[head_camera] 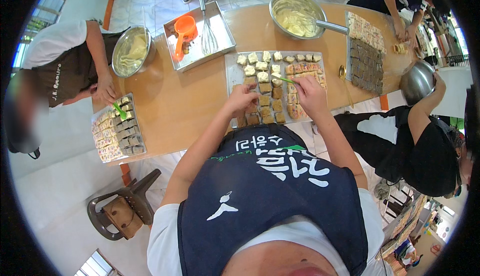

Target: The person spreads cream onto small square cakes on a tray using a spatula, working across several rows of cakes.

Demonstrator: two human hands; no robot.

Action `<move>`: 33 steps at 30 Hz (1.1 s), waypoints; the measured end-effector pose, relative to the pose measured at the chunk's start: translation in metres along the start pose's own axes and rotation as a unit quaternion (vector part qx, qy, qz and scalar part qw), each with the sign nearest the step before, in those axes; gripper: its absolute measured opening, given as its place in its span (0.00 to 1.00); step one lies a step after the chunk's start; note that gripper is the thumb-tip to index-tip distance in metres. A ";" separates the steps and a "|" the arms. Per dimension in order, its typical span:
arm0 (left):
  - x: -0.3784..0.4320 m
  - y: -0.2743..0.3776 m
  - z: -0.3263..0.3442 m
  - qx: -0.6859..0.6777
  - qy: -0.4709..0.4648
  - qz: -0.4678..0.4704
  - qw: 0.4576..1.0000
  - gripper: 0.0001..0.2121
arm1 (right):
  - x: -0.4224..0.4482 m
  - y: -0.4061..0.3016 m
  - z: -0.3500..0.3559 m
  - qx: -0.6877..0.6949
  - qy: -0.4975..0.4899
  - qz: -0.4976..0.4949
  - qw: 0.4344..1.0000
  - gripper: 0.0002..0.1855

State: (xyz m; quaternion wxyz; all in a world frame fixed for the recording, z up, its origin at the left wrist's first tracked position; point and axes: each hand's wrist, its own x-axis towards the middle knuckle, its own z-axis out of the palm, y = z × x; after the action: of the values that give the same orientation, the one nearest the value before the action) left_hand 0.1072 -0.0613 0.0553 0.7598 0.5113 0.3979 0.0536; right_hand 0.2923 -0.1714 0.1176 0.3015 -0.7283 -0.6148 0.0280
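A metal tray (230,66) of small cake squares lies in front of me. Toward its far left, several squares carry pale cream (261,66); nearer ones are bare brown cake (265,110). Pieces with cream and coloured sprinkles (300,68) fill its right side. My right hand (309,90) grips a green-handled spreader (283,78), its tip at a cream-topped square in the middle. My left hand (243,98) is over the bare squares on the left, fingers bent and apart; whether it touches one is hidden.
Bowls of cream stand at the back (296,17) and left (132,53). Between them, a square pan (227,47) holds an orange measuring cup (184,28) and a whisk (208,38). A gold spoon (343,73) and another tray (366,66) lie right. Co-workers stand at both ends.
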 end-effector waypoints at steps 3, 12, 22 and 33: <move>-0.002 0.001 0.001 -0.001 -0.005 -0.009 1.000 0.25 | -0.001 0.000 0.003 -0.002 -0.028 0.002 1.000 0.08; -0.004 0.002 0.003 -0.026 -0.003 -0.012 1.000 0.24 | -0.001 0.005 -0.006 -0.014 -0.045 -0.004 0.999 0.07; -0.005 0.007 0.002 -0.019 0.005 -0.011 1.000 0.25 | -0.004 0.003 -0.007 -0.008 -0.038 -0.009 0.999 0.07; -0.003 0.004 -0.003 -0.017 -0.002 0.006 1.000 0.26 | 0.005 0.004 0.003 -0.001 -0.017 -0.013 1.000 0.06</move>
State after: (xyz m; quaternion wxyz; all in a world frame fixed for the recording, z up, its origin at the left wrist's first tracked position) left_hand 0.1045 -0.0589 0.0593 0.7688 0.5009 0.3923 0.0637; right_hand 0.2961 -0.1663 0.1146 0.2903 -0.7200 -0.6293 0.0361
